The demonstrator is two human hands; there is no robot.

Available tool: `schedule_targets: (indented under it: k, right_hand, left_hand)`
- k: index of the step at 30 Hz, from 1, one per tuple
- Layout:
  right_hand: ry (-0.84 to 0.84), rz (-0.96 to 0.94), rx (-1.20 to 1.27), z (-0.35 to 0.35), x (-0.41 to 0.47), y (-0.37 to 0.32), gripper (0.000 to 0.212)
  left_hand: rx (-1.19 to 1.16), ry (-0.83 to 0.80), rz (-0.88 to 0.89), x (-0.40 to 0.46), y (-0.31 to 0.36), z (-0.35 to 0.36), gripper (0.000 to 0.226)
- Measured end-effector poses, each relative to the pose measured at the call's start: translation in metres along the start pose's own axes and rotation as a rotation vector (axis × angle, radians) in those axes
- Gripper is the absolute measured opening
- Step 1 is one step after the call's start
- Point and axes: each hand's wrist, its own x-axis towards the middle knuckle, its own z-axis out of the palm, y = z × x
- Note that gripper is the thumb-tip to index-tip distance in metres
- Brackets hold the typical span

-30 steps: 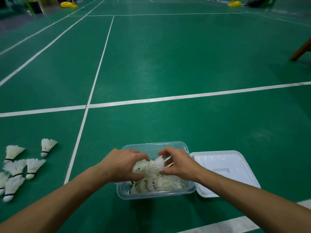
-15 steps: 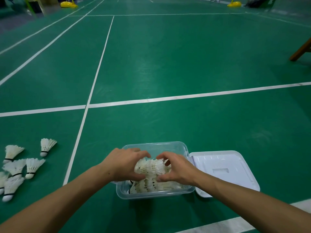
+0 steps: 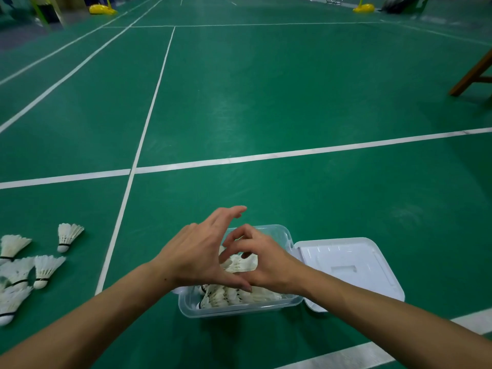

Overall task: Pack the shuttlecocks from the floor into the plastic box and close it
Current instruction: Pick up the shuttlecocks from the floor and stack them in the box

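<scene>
A clear plastic box (image 3: 239,310) stands on the green floor, holding a pile of white shuttlecocks (image 3: 239,295). My left hand (image 3: 202,251) hovers over the box's left half with its fingers stretched and spread, holding nothing. My right hand (image 3: 263,259) is over the box's right half, its fingers loosely curled just above the top shuttlecocks (image 3: 241,263), gripping none that I can see. The thumbs of both hands nearly meet. The white lid (image 3: 348,270) lies open beside the box on the right. Several loose shuttlecocks (image 3: 42,270) lie on the floor at the left.
White court lines (image 3: 266,155) cross the floor ahead. A wooden furniture leg (image 3: 471,75) stands at the far right. Yellow net-post bases (image 3: 102,9) sit at the far end of the court.
Both hands were gripping a bunch of shuttlecocks over the box. They have let go, the bunch now lies in the box, and my left hand has lifted with fingers spread.
</scene>
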Motion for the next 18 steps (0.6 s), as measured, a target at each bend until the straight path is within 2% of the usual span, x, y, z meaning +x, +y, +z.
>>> schedule_targets:
  k: [4, 13, 15, 18]
  right_hand:
    - [0.138, -0.029, 0.01, 0.005, 0.002, 0.008, 0.013]
    - [0.318, 0.185, 0.188, -0.012, -0.019, 0.029, 0.012]
    - [0.291, 0.203, 0.156, -0.017, -0.022, 0.028, 0.021]
    - [0.202, 0.186, 0.088, -0.03, -0.021, 0.023, 0.054]
  left_hand:
    - [0.005, 0.013, 0.014, 0.004, 0.0, 0.006, 0.134]
    - [-0.394, 0.082, -0.063, 0.011, -0.024, 0.026, 0.102]
    - [-0.382, 0.076, -0.073, 0.013, -0.024, 0.027, 0.1]
    - [-0.32, 0.059, -0.061, 0.019, -0.021, 0.031, 0.1]
